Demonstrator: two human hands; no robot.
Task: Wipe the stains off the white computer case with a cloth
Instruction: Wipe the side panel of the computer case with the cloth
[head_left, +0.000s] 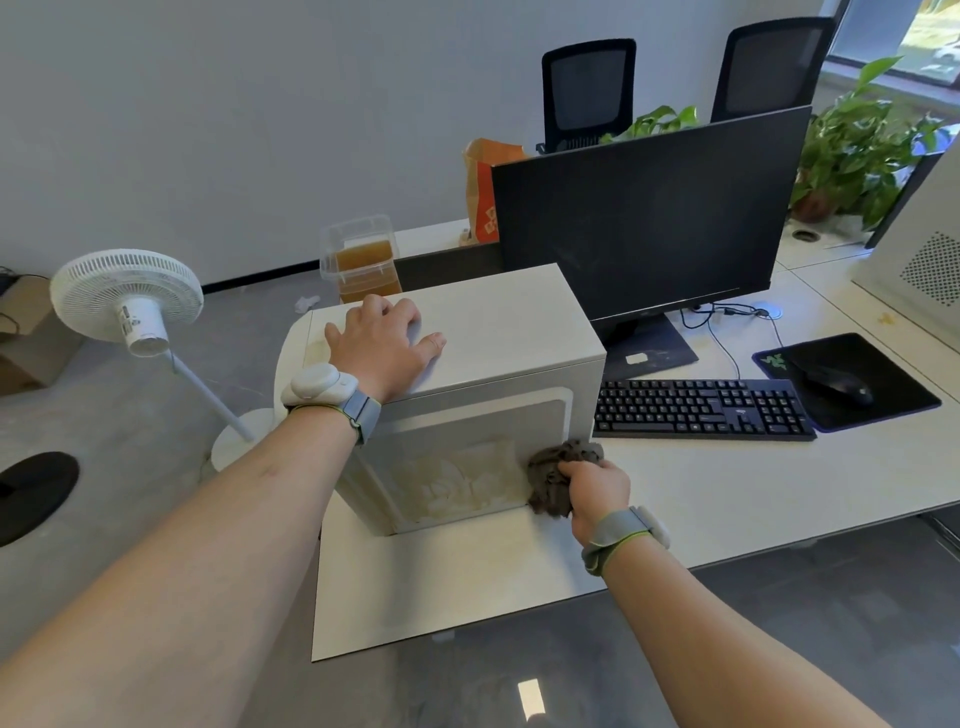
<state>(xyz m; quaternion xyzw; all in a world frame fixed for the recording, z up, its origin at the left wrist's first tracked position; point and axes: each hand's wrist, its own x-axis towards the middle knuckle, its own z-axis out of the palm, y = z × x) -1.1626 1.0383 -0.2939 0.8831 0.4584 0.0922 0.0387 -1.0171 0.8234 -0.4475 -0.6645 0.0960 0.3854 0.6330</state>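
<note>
stained white case (483, 338) upright on desk, crumpled brown cloth (558, 478)

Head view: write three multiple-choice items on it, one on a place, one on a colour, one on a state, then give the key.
1. Where does the left hand rest?
A. on top of the white computer case
B. on the keyboard
C. on the fan

2. What colour is the cloth?
A. bright yellow
B. dark grey-brown
C. white

3. What is the monitor screen's state?
A. showing a picture
B. cracked
C. dark

Key:
1 A, its palm lies flat on the case's top panel.
2 B, the wad gripped by the right hand against the stained side panel is dark.
3 C, the screen is plain black.
</note>
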